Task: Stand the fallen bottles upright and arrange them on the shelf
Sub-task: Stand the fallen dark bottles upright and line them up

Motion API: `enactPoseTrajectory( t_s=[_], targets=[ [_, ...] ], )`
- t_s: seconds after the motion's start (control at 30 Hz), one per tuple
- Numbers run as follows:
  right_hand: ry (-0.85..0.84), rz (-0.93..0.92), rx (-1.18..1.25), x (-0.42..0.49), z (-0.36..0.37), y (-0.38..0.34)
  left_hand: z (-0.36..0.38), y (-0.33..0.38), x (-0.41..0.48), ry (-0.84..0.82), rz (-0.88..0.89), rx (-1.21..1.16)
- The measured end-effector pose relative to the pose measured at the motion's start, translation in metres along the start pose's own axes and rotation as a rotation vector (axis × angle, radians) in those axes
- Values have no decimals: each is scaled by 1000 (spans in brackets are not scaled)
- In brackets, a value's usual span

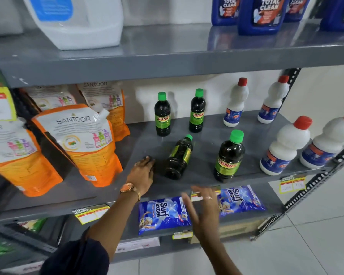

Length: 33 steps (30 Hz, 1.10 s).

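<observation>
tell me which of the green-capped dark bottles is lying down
The fallen bottle at the front of the middle shelf, just beside the left hand. It lies with its cap pointing to the back; the other three stand upright.

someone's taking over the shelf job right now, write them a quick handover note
Left hand: empty, fingers on the middle shelf just left of the fallen Sunny bottle.
Right hand: open, empty, in front of the shelf edge.
Bottles: three green-capped Sunny bottles stand, two at the back and one at the front. One lies on its side, cap toward the back. Four white red-capped bottles stand on the right.
Done: all but one upright.
Left: stand the fallen one, line up the front row.
</observation>
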State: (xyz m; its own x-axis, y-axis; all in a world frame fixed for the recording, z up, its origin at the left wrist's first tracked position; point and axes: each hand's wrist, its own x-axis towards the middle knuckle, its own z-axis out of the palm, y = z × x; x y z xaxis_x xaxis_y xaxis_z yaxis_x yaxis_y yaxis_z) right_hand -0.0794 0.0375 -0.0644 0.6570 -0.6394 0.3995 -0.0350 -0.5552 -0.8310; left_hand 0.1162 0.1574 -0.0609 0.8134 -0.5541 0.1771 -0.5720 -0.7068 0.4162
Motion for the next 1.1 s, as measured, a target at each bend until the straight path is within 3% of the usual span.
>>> enactPoseTrajectory(
  t_s=[0.17,0.3,0.57,0.7,0.9,1.1],
  targets=[
    [-313,599,-127,93,56,-23,1,-18,-9,15,41,-7],
    [-422,750,-162,134,71,-27,3,-23,-7,20,26,-14],
    [-101,623,252,111,80,-13,6,-25,-5,78,35,-7],
    [116,347,348,121,108,-19,5,-25,-5,61,28,-10],
    [25,114,207,128,124,-10,4,-28,-6,37,28,-9],
    [-41,204,185,117,119,-4,5,-28,-6,37,22,13]
  ],
)
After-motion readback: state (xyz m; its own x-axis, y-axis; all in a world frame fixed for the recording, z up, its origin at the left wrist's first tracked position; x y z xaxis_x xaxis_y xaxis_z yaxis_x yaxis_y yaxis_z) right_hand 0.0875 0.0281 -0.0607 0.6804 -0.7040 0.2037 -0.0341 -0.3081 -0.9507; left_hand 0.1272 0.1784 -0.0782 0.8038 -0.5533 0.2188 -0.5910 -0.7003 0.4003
